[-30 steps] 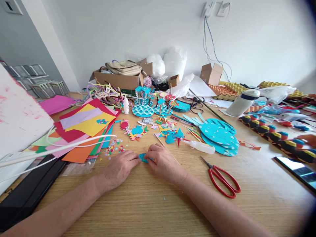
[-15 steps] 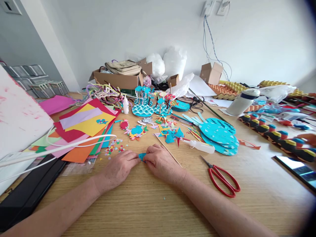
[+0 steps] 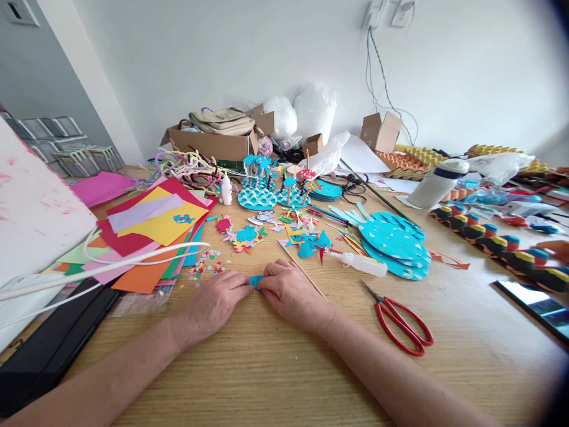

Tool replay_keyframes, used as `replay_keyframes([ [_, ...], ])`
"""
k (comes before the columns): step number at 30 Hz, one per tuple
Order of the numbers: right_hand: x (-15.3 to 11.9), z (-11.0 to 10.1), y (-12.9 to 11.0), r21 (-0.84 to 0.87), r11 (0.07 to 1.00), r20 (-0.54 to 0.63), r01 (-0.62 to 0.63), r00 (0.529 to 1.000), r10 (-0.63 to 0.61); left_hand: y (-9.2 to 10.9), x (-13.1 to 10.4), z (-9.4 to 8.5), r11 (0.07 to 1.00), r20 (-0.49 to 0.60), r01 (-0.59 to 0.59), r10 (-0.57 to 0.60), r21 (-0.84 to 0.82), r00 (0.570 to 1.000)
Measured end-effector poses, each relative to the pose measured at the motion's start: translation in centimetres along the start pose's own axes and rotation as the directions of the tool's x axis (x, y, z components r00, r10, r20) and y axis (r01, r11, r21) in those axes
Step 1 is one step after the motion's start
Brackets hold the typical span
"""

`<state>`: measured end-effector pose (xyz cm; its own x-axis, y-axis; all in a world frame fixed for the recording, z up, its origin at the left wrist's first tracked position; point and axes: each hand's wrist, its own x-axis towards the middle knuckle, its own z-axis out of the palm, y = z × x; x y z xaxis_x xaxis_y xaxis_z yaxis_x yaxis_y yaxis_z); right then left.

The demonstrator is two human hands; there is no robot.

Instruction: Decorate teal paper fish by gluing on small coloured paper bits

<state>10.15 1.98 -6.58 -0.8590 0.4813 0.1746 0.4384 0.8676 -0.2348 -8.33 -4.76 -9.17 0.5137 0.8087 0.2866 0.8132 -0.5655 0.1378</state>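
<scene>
Between my hands, low over the wooden table, is a small blue paper piece [image 3: 255, 281]. My left hand [image 3: 222, 299] has its fingertips closed on the left edge of that piece. Curled fingers of my right hand [image 3: 287, 293] pinch its right end and cover part of it. A thin wooden stick [image 3: 306, 273] lies just behind my right hand. Small coloured paper dots [image 3: 207, 265] are scattered beyond my left hand, and blue paper cutouts [image 3: 246, 236] lie farther back.
Red-handled scissors [image 3: 402, 326] and a glue bottle [image 3: 362, 264] lie to the right, near stacked blue discs [image 3: 391, 240]. Coloured paper sheets [image 3: 151, 219] and a white cable [image 3: 146, 256] are at left. A phone [image 3: 537, 305] rests far right.
</scene>
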Motion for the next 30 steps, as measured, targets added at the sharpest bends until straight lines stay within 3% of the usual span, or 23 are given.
replay_keyframes([
  [14, 0.00, -0.02, 0.51, 0.011, 1.000, -0.069, 0.003, 0.998, -0.002, -0.02, -0.05, 0.06, 0.998, -0.012, -0.025, 0.026, 0.054, 1.000],
  [22, -0.04, -0.10, 0.04, -0.021, 0.999, -0.018, 0.030, 0.999, -0.030, 0.12, 0.15, -0.28, 1.000, -0.008, -0.026, 0.026, 0.015, 1.000],
  [30, -0.09, 0.13, 0.71, -0.001, 1.000, -0.067, 0.028, 0.997, -0.028, 0.27, 0.09, -0.34, 0.999, -0.011, -0.028, 0.028, 0.030, 1.000],
])
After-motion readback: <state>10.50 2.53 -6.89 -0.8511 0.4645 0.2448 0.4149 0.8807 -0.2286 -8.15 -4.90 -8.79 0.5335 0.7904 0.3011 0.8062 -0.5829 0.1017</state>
